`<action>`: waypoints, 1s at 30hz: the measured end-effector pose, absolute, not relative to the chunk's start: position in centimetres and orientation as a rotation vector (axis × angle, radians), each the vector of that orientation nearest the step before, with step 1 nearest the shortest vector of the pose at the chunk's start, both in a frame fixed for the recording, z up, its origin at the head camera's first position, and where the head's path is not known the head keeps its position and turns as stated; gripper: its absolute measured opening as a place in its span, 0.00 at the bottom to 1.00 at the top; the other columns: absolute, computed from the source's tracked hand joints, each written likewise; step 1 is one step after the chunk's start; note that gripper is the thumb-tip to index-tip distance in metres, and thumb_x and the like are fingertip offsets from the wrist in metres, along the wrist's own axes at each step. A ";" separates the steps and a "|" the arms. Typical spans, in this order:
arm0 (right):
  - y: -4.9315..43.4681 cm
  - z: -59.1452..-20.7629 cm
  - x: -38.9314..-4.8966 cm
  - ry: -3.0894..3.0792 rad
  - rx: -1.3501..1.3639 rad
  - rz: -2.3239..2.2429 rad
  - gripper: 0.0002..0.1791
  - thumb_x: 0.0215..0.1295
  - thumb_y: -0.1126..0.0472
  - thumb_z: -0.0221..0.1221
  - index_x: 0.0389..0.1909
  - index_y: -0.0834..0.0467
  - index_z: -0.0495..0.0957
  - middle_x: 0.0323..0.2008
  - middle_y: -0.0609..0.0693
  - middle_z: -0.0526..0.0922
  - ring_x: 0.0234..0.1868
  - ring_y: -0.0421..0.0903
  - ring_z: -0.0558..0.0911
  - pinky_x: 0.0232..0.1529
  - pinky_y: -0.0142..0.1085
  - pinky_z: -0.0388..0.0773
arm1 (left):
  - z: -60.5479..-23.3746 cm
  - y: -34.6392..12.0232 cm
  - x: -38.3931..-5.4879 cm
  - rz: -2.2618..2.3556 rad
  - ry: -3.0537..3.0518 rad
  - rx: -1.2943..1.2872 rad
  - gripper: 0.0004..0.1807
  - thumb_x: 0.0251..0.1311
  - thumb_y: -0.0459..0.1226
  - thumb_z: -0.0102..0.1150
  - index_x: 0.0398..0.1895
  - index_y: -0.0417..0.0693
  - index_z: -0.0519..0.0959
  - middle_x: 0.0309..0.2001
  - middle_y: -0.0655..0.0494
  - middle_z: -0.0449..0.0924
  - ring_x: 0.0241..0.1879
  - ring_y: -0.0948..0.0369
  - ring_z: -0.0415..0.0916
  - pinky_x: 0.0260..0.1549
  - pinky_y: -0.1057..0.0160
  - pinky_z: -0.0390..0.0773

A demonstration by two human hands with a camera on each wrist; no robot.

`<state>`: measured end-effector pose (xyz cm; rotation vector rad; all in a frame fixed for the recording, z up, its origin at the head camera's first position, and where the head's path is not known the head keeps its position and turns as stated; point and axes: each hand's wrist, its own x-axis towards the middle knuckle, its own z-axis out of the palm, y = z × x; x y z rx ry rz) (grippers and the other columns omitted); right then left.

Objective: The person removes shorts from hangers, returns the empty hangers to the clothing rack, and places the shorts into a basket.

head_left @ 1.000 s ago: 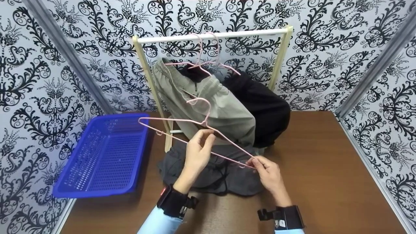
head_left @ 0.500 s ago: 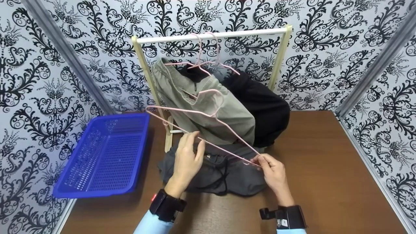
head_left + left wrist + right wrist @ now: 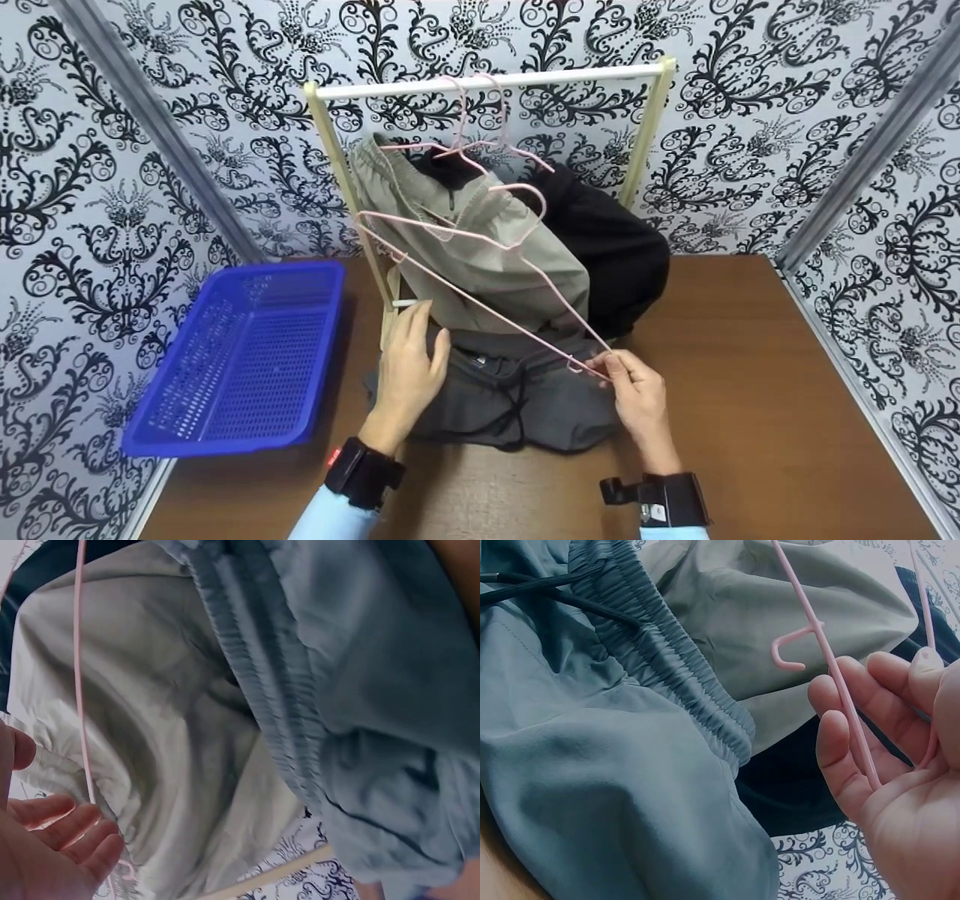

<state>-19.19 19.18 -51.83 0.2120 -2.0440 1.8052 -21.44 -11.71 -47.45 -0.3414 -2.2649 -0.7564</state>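
Observation:
My right hand (image 3: pixel 641 394) grips one corner of a pink clothes hanger (image 3: pixel 480 304), its fingers curled round the bars in the right wrist view. The hanger is tilted, hook up, in front of the hung clothes. My left hand (image 3: pixel 409 371) is apart from it in the head view, fingers relaxed and holding nothing. Below the hanger, dark grey drawstring shorts (image 3: pixel 480 416) lie on the table, waistband away from me. Their gathered waistband (image 3: pixel 682 675) and black drawstring (image 3: pixel 562 585) show in the right wrist view.
Behind stands a clothes rack (image 3: pixel 570 77) with a white bar and pale wooden posts. Beige trousers (image 3: pixel 480 262) and a black garment (image 3: pixel 622 247) hang there on pink hangers. A blue plastic basket (image 3: pixel 259 375) stands at left on the brown table (image 3: pixel 765 420).
The hanger has risen and shifted right in my right hand. My left hand has drawn away from it, moving left and lower.

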 end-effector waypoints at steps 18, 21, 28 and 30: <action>18.8 -50.0 -20.0 -2.014 0.235 1.794 0.13 0.77 0.71 0.51 0.35 0.72 0.82 0.33 0.68 0.86 0.30 0.43 0.87 0.30 0.28 0.82 | -47.8 -14.4 -22.5 -0.561 -2.342 -0.327 0.28 0.67 0.39 0.61 0.66 0.31 0.74 0.67 0.36 0.74 0.66 0.38 0.71 0.67 0.42 0.68; 18.7 -49.5 -20.2 -2.016 0.252 1.785 0.13 0.77 0.71 0.51 0.35 0.73 0.82 0.34 0.68 0.86 0.30 0.44 0.87 0.30 0.28 0.81 | -47.8 -14.6 -22.6 -0.528 -2.373 -0.316 0.29 0.67 0.40 0.61 0.67 0.32 0.74 0.68 0.36 0.73 0.67 0.37 0.70 0.68 0.41 0.66; 18.5 -48.0 -20.9 -2.032 0.294 1.729 0.14 0.78 0.71 0.51 0.36 0.71 0.83 0.33 0.67 0.86 0.27 0.39 0.85 0.28 0.28 0.81 | -47.6 -15.1 -22.7 -0.461 -2.480 -0.280 0.32 0.68 0.44 0.59 0.70 0.34 0.71 0.71 0.36 0.69 0.72 0.37 0.64 0.72 0.39 0.59; 18.4 -47.5 -21.1 -2.044 0.300 1.695 0.13 0.77 0.70 0.52 0.35 0.70 0.84 0.32 0.65 0.87 0.26 0.38 0.84 0.27 0.28 0.80 | -47.7 -15.2 -22.8 -0.433 -2.485 -0.282 0.33 0.68 0.45 0.59 0.70 0.35 0.71 0.72 0.36 0.69 0.72 0.37 0.64 0.72 0.38 0.59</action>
